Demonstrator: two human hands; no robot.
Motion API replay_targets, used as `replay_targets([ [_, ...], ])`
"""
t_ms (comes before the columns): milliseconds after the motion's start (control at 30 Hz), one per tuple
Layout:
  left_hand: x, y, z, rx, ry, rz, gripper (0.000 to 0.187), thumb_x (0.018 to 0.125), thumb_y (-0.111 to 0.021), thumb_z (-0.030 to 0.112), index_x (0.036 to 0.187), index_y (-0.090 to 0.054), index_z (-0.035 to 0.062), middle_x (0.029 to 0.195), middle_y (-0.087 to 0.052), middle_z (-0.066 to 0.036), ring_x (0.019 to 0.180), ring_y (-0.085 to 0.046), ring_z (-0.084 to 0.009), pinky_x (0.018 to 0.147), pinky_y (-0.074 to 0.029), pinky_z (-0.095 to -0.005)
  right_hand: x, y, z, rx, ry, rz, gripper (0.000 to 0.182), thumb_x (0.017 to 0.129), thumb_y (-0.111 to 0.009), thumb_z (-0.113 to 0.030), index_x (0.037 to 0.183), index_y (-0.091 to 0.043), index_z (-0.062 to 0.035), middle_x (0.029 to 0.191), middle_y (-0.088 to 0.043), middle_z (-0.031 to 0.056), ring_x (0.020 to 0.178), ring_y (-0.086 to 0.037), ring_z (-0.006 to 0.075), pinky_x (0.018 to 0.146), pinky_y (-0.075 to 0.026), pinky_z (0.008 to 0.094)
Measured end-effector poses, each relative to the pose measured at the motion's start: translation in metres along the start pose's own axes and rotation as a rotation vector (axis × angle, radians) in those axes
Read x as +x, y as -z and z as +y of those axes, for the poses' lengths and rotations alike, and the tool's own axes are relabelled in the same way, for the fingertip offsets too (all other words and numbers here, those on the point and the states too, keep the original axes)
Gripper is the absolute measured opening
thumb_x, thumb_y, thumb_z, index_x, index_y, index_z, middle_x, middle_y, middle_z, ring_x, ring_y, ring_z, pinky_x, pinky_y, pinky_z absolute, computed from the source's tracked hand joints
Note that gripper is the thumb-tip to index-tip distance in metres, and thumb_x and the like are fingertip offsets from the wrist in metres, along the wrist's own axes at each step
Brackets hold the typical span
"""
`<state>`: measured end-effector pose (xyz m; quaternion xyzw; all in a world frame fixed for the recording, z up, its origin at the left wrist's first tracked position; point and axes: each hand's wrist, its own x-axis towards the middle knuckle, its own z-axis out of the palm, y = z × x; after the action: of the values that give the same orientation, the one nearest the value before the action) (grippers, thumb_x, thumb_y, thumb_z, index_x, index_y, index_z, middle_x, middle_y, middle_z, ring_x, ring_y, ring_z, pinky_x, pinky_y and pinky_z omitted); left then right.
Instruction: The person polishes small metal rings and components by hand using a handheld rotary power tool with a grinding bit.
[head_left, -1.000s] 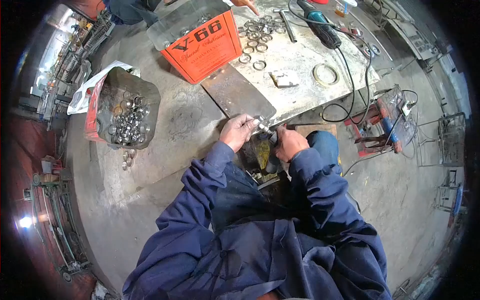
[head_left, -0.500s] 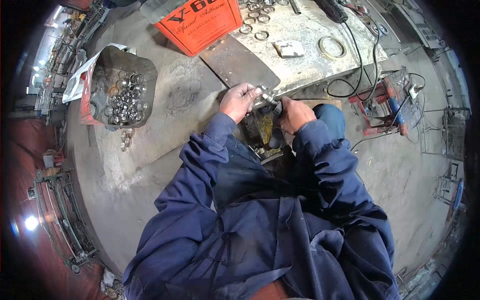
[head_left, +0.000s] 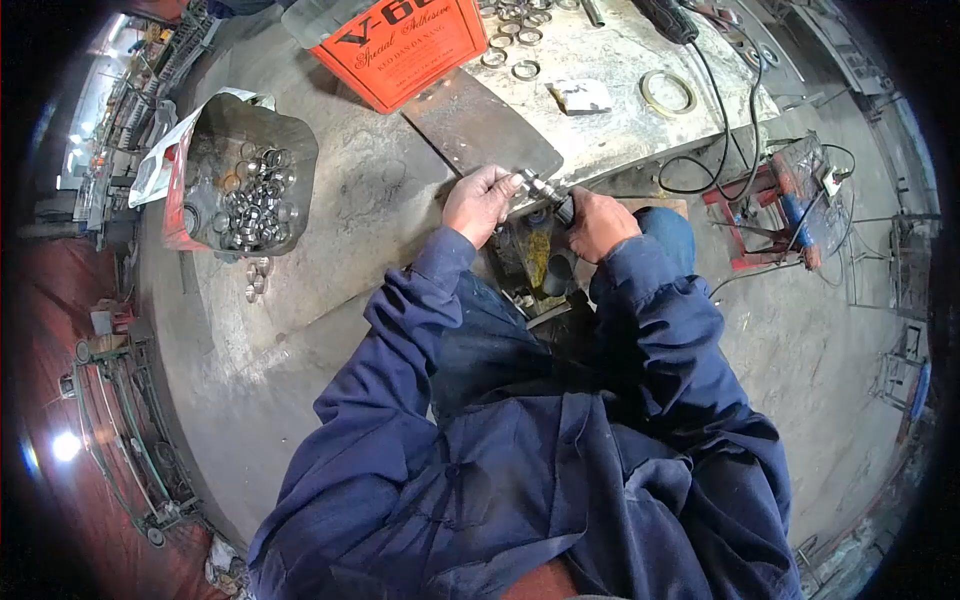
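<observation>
My left hand [head_left: 478,207] is closed in a pinch, thumb and fingers on a small shiny metal ring [head_left: 523,177]. That ring sits against the tip of a tool with a metal shaft [head_left: 541,189] and a dark grip [head_left: 565,210]. Wrapped round the dark grip is my right hand [head_left: 603,229], which hides part of it. Both hands are close together at the worktop's near edge, over a dark stand with a yellow patch [head_left: 536,258]. Just beyond my left hand lies a flat metal plate [head_left: 485,128].
A cut-open container [head_left: 300,190] holds many metal rings [head_left: 262,205]; a few more rings [head_left: 257,280] lie below it. An orange adhesive can [head_left: 415,55], loose rings [head_left: 526,70], a large ring [head_left: 668,92] and a corded black tool [head_left: 665,18] stand or lie beyond. A red frame [head_left: 745,228] is at right.
My right hand has moved slightly right and down, and the tool is turned a little, showing more of its metal shaft. My left hand keeps its pinch. The view has shifted slightly.
</observation>
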<state>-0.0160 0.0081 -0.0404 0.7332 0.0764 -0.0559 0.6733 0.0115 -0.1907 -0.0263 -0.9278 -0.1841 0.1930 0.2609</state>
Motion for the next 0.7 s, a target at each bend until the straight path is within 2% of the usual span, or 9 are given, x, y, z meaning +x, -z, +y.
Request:
replay_targets([
  [200,-0.002,0.001,0.004,-0.059,-0.023,0.008,0.022,0.09,-0.061,0.025,0.082,-0.059,0.0037,0.061,-0.047,0.004,0.052,-0.04,-0.0033,0.048,-0.033,-0.0207,0.002,-0.001,0.001,0.013,0.025,-0.022,0.033,0.067,-0.069,-0.017,0.094,-0.057,-0.0006,0.083,-0.062,0.0242,0.086,-0.059,0.0414,0.071,-0.047,0.0455],
  [267,0.001,0.005,0.007,-0.038,0.039,-0.059,0.022,0.09,-0.061,0.028,0.084,-0.059,0.0067,0.069,-0.054,0.005,0.054,-0.04,-0.0025,0.049,-0.032,-0.0185,0.003,0.0,0.0,0.015,0.013,-0.028,0.034,0.068,-0.069,-0.017,0.095,-0.057,-0.0007,0.084,-0.062,0.0243,0.086,-0.059,0.0414,0.072,-0.047,0.0453],
  [400,0.003,0.008,0.008,-0.041,0.066,-0.07,0.022,0.09,-0.061,0.028,0.083,-0.059,0.007,0.068,-0.053,0.006,0.053,-0.039,-0.0022,0.048,-0.031,-0.0183,0.004,-0.002,0.0,0.016,0.012,-0.013,0.033,0.067,-0.067,-0.016,0.095,-0.057,-0.0011,0.083,-0.062,0.0244,0.085,-0.059,0.0415,0.071,-0.047,0.0456],
  [467,0.002,0.005,0.01,-0.013,0.051,-0.021,0.02,0.089,-0.061,0.024,0.081,-0.061,0.0057,0.062,-0.049,0.005,0.052,-0.038,-0.003,0.047,-0.032,-0.0205,0.002,-0.005,0.0,0.012,0.0,0.005,0.033,0.067,-0.066,-0.016,0.095,-0.057,-0.0013,0.082,-0.062,0.0244,0.085,-0.059,0.0415,0.071,-0.047,0.0459],
  [700,0.001,0.011,0.005,-0.025,0.068,-0.029,0.022,0.089,-0.062,0.027,0.081,-0.061,0.0062,0.062,-0.049,0.006,0.052,-0.038,-0.0028,0.048,-0.032,-0.0207,0.0,-0.007,-0.002,-0.042,0.067,-0.009,0.031,0.066,-0.065,-0.016,0.093,-0.057,-0.002,0.082,-0.062,0.0249,0.084,-0.059,0.0425,0.069,-0.047,0.0474],
])
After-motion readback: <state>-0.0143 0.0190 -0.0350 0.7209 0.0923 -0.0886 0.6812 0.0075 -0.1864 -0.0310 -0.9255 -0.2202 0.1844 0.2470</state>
